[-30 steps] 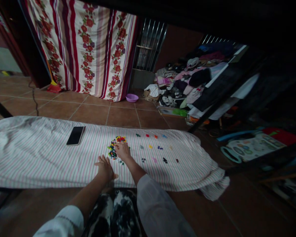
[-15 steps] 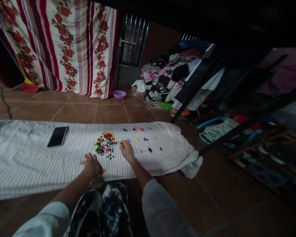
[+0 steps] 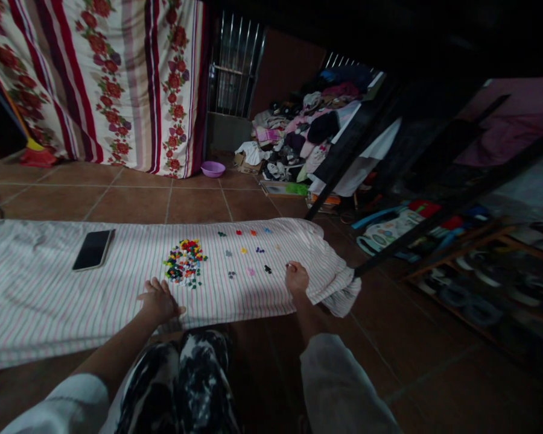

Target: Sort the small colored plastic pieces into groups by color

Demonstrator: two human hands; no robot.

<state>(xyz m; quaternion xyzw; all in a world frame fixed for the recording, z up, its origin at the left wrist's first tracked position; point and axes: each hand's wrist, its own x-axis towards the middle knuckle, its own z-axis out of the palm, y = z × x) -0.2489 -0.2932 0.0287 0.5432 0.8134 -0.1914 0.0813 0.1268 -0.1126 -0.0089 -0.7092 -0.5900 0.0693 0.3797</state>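
A mixed pile of small coloured pieces (image 3: pixel 184 261) lies on the striped cloth (image 3: pixel 131 301). To its right are small separate groups, among them green (image 3: pixel 221 234), yellow (image 3: pixel 244 250), pink (image 3: pixel 251 272) and black (image 3: pixel 268 269) ones. My left hand (image 3: pixel 159 300) rests on the cloth just below the pile, fingers spread, holding nothing. At the right end of the groups, my right hand (image 3: pixel 297 278) is closed in a pinch; what its fingertips hold is too small to name.
A dark phone (image 3: pixel 93 249) lies on the cloth at the left. Beyond the cloth are a purple bowl (image 3: pixel 213 169) and a heap of clothes (image 3: pixel 308 129). A dark slanting post (image 3: pixel 344 172) stands past the cloth's right end.
My right hand has moved from beside the pile to the right end of the small groups, its fingers still pinched. My left hand stays below the pile. The view has shifted slightly.
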